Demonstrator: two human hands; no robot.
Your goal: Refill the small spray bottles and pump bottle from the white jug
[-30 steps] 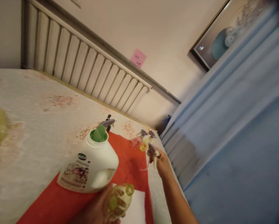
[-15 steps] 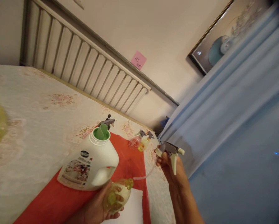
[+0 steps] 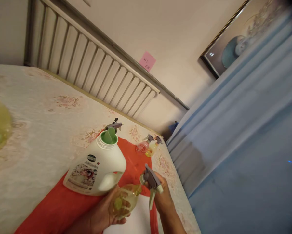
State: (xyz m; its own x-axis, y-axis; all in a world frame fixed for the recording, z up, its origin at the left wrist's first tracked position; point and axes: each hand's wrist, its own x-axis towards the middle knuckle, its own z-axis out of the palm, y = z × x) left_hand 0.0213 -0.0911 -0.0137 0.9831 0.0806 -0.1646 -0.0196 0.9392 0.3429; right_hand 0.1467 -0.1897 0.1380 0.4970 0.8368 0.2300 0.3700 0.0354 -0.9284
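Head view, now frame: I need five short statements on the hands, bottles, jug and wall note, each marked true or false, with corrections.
1. The left hand holds a clear yellow bottle. True.
2. The right hand is empty. False: it holds a grey-and-white spray head.
3. The white jug rests on a red sheet. True.
4. The pink note hangs on the blue curtain. False: it is above the radiator.
5. Farther back, a pink spray bottle stands beside a yellow spray bottle. True.
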